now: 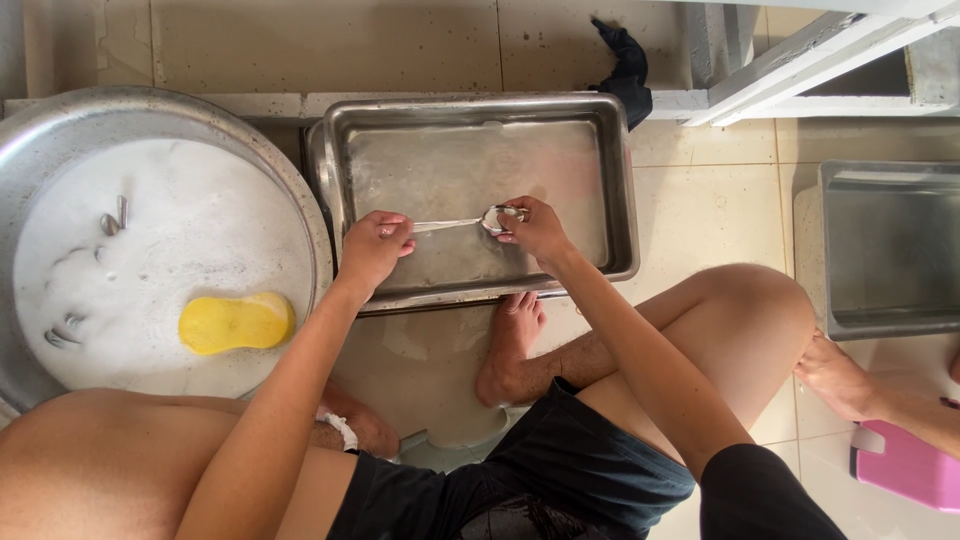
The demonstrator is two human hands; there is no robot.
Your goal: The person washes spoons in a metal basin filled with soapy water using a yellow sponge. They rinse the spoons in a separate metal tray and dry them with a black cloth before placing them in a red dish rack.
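I hold a metal spoon (462,223) over a rectangular steel tray (620,190) filled with water. My left hand (375,245) grips the handle end. My right hand (535,228) pinches the bowl of the spoon. To the left stands a big round metal basin (180,115) of white soapy water, with a yellow sponge (236,322) floating in it and several pieces of cutlery (112,220) poking out of the foam.
A second steel tray (840,250) sits at the right on the tiled floor. Another person's foot (840,380) and a pink object (905,465) are at the lower right. A dark cloth (625,65) lies behind the tray. My knees flank my arms.
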